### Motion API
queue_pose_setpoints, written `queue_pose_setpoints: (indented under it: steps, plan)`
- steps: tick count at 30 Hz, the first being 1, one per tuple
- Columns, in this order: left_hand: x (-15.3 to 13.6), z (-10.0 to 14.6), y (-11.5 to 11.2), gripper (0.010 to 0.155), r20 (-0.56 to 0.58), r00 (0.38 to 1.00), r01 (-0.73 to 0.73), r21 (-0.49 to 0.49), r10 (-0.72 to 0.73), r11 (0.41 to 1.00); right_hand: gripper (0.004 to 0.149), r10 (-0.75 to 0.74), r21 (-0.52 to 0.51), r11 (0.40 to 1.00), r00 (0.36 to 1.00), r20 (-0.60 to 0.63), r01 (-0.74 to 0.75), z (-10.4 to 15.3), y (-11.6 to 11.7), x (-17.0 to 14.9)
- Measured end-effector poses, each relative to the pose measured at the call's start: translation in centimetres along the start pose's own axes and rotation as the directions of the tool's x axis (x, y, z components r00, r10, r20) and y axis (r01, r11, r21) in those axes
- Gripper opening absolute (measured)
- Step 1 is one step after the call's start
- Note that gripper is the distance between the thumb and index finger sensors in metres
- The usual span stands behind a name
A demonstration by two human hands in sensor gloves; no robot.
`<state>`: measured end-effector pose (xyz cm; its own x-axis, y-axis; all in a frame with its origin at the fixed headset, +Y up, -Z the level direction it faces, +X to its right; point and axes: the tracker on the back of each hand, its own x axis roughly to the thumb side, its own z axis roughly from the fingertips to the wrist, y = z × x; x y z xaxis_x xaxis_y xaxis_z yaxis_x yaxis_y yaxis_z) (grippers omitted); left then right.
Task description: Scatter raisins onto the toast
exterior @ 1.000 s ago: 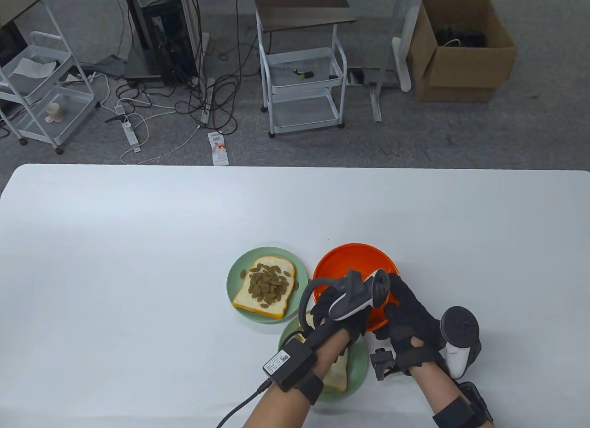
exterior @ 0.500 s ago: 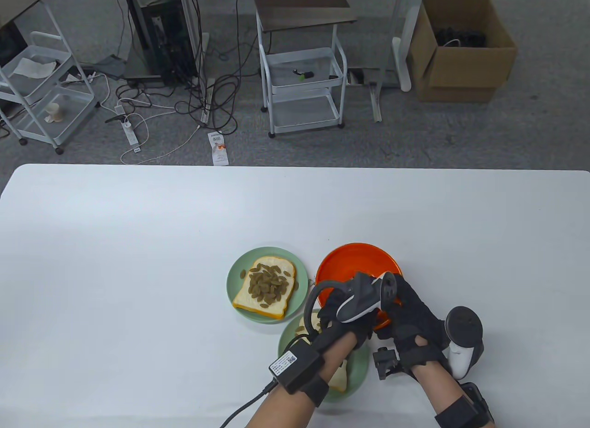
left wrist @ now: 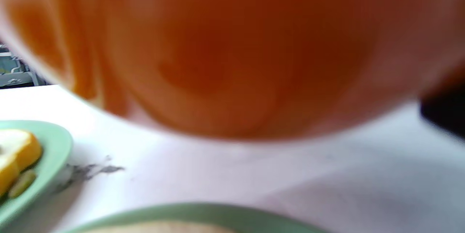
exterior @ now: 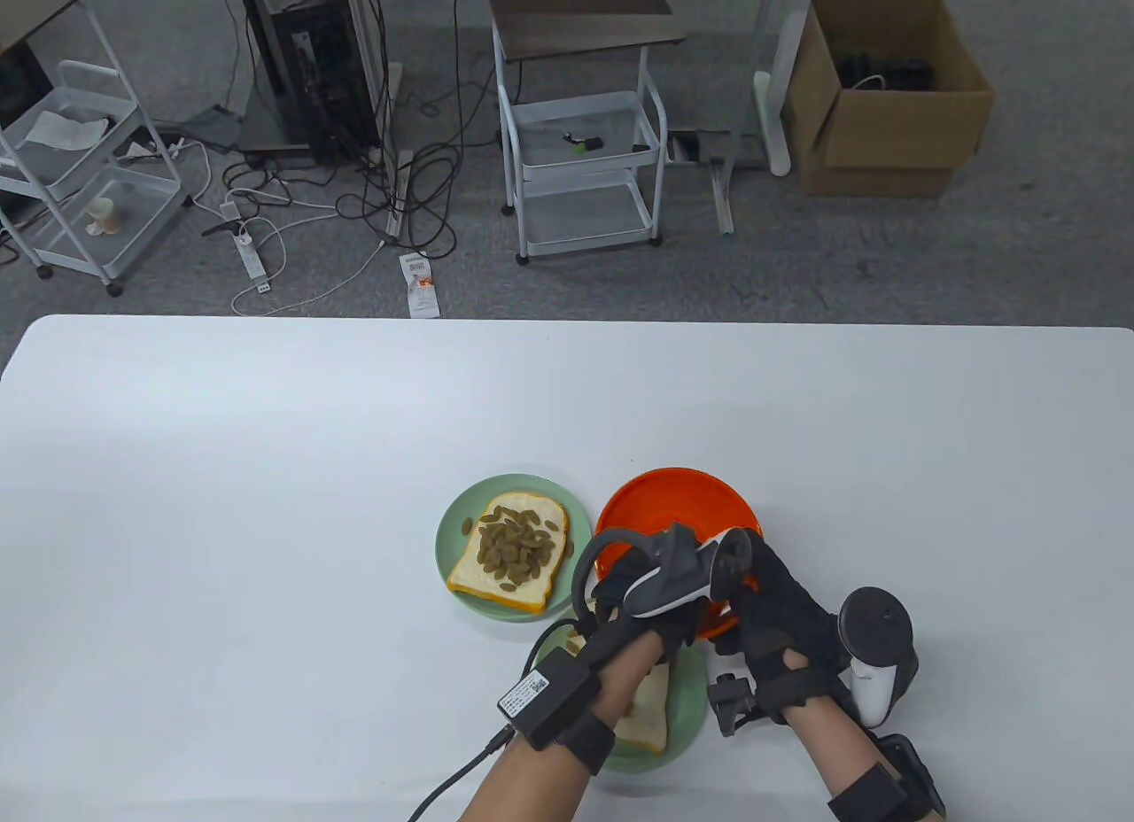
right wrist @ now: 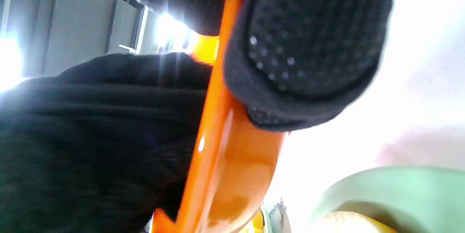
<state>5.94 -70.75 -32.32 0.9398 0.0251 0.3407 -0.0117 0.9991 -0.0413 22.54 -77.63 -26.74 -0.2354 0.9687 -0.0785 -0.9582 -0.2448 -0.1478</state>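
Gripping the orange bowl's [exterior: 673, 503] near rim, the right hand [exterior: 780, 623] pinches it between gloved fingers [right wrist: 308, 44]; the bowl is tilted. Left hand [exterior: 651, 605] lies against the bowl, grip state indeterminate. A plain toast slice [exterior: 647, 716] sits on the near green plate [exterior: 691, 725]. Raisin-covered toast [exterior: 512, 549] rests on the far green plate [exterior: 452, 538], on the white surface [exterior: 221, 503].

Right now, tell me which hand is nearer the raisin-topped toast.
Left. The left hand is at the orange bowl's near rim, beside the raisin-topped toast; the right hand grips the bowl's farther side.
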Motion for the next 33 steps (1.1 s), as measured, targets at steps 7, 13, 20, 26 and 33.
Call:
queue_pose_setpoints:
  steps: [7,13,20,26,33]
  plan:
    - [-6.9,1.2,3.7,0.035,-0.139,0.989,-0.035,0.153,0.056,0.988,0.057,0.043,-0.034,0.999,0.999,-0.017,-0.043,-0.6,-0.6,-0.6]
    - [-13.6,1.1,-0.1,0.036,-0.336,0.942,0.065,0.101,-0.028,0.993,0.058,0.058,-0.041,0.997,0.998,-0.029,-0.059,-1.1,-0.8,-0.9]
    - [-16.2,1.2,-2.5,0.036,-0.369,0.926,0.104,0.053,-0.078,0.993,0.058,0.064,-0.038,0.997,0.997,-0.045,-0.066,-1.4,-0.8,-1.1]
    - [-16.7,1.6,-2.2,0.048,-0.338,0.937,0.109,0.049,-0.086,0.993,0.057,0.052,-0.054,0.997,0.998,-0.044,-0.054,-1.5,-1.2,-1.0]
    - [-16.7,3.1,-1.4,0.073,-0.294,0.956,0.01,0.016,-0.005,1.0,0.057,0.047,-0.081,0.995,0.997,-0.061,-0.052,-2.0,-2.1,-1.4]
